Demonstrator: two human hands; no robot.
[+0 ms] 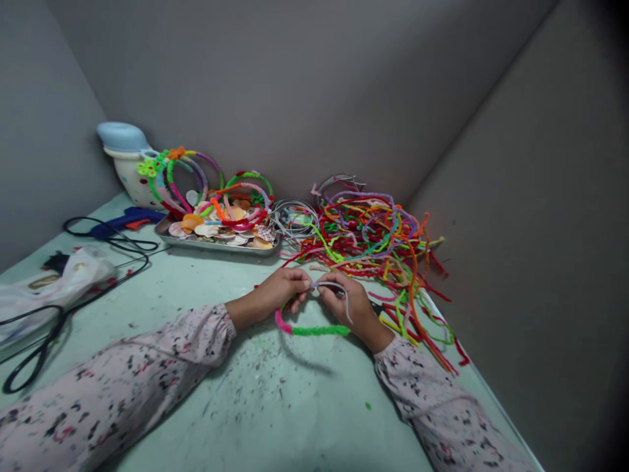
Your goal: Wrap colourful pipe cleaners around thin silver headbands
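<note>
My left hand [287, 288] and my right hand [346, 301] meet above the middle of the table, fingertips pinched close together. Between them is a pale lilac pipe cleaner [339, 284], whose free end curves down over my right hand. A fuzzy band [319, 331], pink at the left and green toward the right, hangs in a curve below my hands. Its pink end goes up behind my left fingers, and its green end reaches my right palm. Where the lilac piece and the band join is hidden by my fingers.
Behind my hands, a metal tray [221, 246] holds shells and fuzzy headbands [250, 187]. Tangled pipe cleaners [373, 229] spread at the right, beside coiled wire [295, 216]. Leftward are a blue-lidded container [130, 164], a blue tool [122, 221], a black cable [61, 311] and a plastic bag [83, 275].
</note>
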